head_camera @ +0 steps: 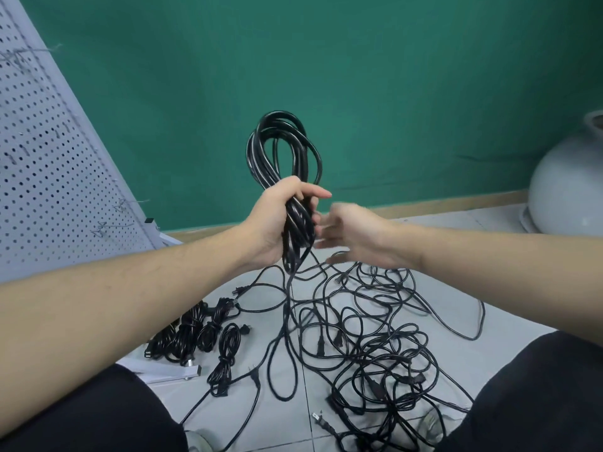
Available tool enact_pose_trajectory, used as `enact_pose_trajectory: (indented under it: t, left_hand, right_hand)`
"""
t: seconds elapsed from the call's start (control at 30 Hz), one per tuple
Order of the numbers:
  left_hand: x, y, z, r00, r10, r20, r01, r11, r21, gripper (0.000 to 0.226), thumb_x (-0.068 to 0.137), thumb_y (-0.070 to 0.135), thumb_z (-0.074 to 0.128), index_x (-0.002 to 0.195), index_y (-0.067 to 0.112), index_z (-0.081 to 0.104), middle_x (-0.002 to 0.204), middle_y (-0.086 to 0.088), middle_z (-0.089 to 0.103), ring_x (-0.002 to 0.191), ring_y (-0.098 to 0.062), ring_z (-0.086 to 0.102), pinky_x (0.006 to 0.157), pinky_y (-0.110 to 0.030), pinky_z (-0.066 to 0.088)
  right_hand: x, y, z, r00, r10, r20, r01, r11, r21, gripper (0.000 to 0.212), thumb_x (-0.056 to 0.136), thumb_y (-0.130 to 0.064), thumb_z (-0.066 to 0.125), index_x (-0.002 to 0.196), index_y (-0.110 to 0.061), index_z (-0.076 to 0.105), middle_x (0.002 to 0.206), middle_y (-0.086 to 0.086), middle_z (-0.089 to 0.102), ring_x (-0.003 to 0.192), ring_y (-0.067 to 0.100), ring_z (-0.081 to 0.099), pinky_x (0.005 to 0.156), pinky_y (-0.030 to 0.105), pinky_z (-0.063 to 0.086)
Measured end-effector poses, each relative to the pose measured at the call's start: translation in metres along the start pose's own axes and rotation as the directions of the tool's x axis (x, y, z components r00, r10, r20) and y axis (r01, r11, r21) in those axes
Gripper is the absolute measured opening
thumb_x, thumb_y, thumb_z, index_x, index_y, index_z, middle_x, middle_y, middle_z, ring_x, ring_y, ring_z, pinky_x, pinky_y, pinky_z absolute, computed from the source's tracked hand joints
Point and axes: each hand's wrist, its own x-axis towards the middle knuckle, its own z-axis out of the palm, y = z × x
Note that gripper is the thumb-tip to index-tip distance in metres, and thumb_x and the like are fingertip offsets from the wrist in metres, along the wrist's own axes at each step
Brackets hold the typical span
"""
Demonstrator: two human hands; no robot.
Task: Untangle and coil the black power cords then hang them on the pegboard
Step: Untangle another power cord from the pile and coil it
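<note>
My left hand (280, 220) grips a coil of black power cord (284, 148) by its middle, held upright in front of me, loops rising above the fist. The cord's loose tail drops from the fist to the floor. My right hand (352, 236) hovers just right of the coil, fingers spread and blurred, holding nothing. On the pale tiled floor below lies a big tangle of black cords (368, 334). Several tied cord bundles (195, 331) lie at the left. A white pegboard (49, 158) leans at the far left.
A green wall fills the background. A large grey round vase (571, 187) stands at the right. The pegboard's white metal foot (173, 373) lies on the floor by the bundles. My knees in black trousers (81, 415) frame the bottom corners. A loose plug (321, 422) lies near my feet.
</note>
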Motion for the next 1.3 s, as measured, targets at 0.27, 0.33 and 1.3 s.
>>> enact_pose_trajectory:
  t: [0.27, 0.33, 1.3]
  left_hand:
    - [0.003, 0.014, 0.001, 0.993, 0.106, -0.048, -0.109, 0.993, -0.052, 0.04, 0.088, 0.016, 0.038, 0.079, 0.01, 0.077, 0.075, -0.004, 0.052, 0.064, -0.02, 0.054, 0.061, -0.039, 0.056]
    - [0.004, 0.017, -0.002, 0.988, 0.121, -0.091, -0.125, 0.991, -0.04, 0.039, 0.089, 0.017, 0.038, 0.085, 0.01, 0.076, 0.075, -0.004, 0.05, 0.061, -0.02, 0.051, 0.055, -0.031, 0.047]
    - [0.002, -0.004, -0.033, 0.982, -0.168, -0.081, 0.154, 0.487, 0.86, 0.029, 0.074, 0.049, 0.076, 0.066, 0.021, 0.077, 0.06, 0.003, 0.051, 0.059, -0.019, 0.044, 0.06, -0.029, 0.037]
  right_hand:
    - [-0.011, 0.011, 0.02, 0.954, 0.005, 0.299, 0.169, 0.814, -0.555, 0.021, 0.09, -0.026, 0.063, 0.108, -0.017, 0.064, 0.125, 0.001, 0.067, 0.121, 0.016, 0.056, 0.086, 0.023, 0.042]
    - [-0.01, 0.011, 0.017, 0.951, -0.001, 0.309, 0.191, 0.787, -0.586, 0.012, 0.098, -0.023, 0.063, 0.092, -0.013, 0.06, 0.102, 0.009, 0.073, 0.096, 0.018, 0.066, 0.068, 0.015, 0.042]
    - [-0.01, -0.017, -0.023, 0.889, -0.454, -0.055, 0.308, 0.684, -0.661, 0.022, 0.079, -0.03, 0.086, 0.088, -0.013, 0.075, 0.073, -0.007, 0.069, 0.054, -0.005, 0.052, 0.058, 0.009, 0.039]
